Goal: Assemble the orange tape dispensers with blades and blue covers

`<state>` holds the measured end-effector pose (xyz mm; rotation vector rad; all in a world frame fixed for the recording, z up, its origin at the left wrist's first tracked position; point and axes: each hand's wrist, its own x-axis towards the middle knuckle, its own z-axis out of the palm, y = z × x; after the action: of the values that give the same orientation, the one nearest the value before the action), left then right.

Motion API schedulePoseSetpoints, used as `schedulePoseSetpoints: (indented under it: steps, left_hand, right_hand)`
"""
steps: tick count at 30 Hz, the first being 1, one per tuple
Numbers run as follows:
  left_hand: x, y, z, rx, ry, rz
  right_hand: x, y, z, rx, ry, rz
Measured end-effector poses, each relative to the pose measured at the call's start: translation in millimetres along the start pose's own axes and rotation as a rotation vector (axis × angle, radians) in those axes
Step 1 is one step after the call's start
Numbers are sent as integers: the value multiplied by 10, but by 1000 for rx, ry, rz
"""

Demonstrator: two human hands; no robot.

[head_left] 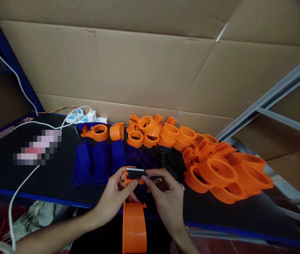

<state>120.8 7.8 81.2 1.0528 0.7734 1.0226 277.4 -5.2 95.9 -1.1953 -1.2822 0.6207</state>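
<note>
Hands meet over the near table edge (59, 200): left hand (116, 195) grips an orange dispenser body (134, 227), right hand (167, 197) pinches a black toothed blade (135, 173) at its top. Blue parts (96, 162) lie just beyond. Black parts (172, 160) and an orange pile (218, 169) crowd the right. A white cable (19, 190) crosses the left.

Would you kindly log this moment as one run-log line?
left hand: grips orange part | right hand: pinches black toothed strip at its top | behind: orange rings, blue pieces
</note>
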Motion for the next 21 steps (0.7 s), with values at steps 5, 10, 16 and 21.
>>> schedulePoseSetpoints:
  steps: [5,10,16,21]
  left_hand:
    - [-23,-6,17,-35,14,-14]
    - [-35,-17,28,-65,23,-24]
    - [-17,-2,21,-48,20,-29]
    - [6,-6,2,-21,-3,-26]
  right_hand:
    - [-42,33,15,78,37,42]
    - [-42,26,30,116,40,37]
    - [-128,51,78,-9,81,-106]
    - [-162,65,80,-217,72,-323]
